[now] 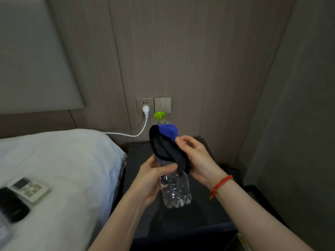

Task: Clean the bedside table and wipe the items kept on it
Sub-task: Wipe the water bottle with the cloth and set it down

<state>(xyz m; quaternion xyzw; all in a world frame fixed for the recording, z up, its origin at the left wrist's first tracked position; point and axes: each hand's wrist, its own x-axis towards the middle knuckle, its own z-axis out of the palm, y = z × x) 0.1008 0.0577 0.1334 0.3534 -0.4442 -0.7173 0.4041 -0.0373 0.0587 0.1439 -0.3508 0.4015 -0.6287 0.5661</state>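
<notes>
Bottle held upright above the desk, cloth wrapped round its upper half.

The left hand (151, 175) grips the clear plastic bottle (175, 189) at its middle, fingers (167, 167) curled round the front, holding it in the air over the dark desk (208, 220). The bottle's long axis runs nearly vertical, green cap (159, 115) at the far, upper end. The right hand (196, 158) pinches the blue and black cloth (165, 142), which drapes over the bottle's shoulder just above the left hand. I judge that the wipe must run along that axis, and the right hand is the one placed to do it. A remote control (30, 189) and a dark device (12, 203) lie on the bed (68, 160), at left.
</notes>
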